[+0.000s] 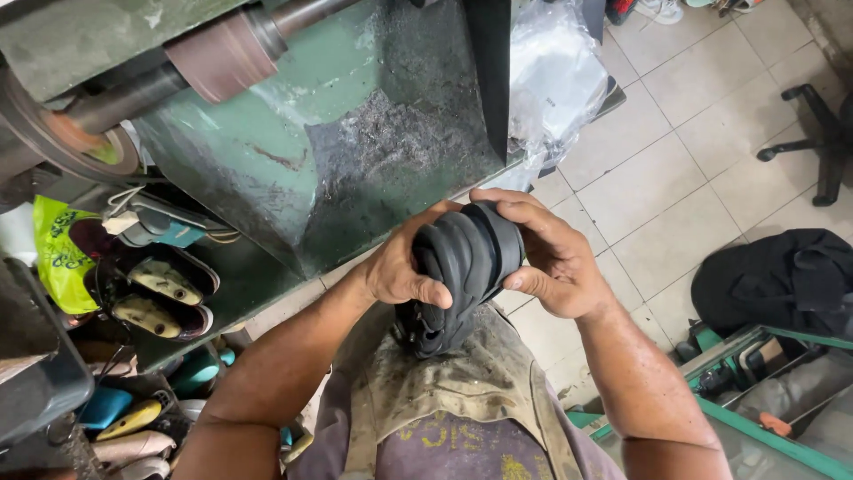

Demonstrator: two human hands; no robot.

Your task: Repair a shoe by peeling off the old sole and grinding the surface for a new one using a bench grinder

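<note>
Bare forearms, dirty beige apron (pixel 462 382) w/ purple shirt (pixel 444 453).

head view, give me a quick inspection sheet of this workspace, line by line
surface: green machine housing, worn and coated in dark dust.
job's things: black shoe, held up in front of the apron.
clutter: shoes piled on a shelf at left, yellow-green bag, clear plastic sheet.
grippers: left hand and right hand both clasp the shoe from either side.
cables: thin light cord near the shelf, route unclear.
surroundings: tiled floor, black bag, office chair base, sanding drum on a shaft.
</note>
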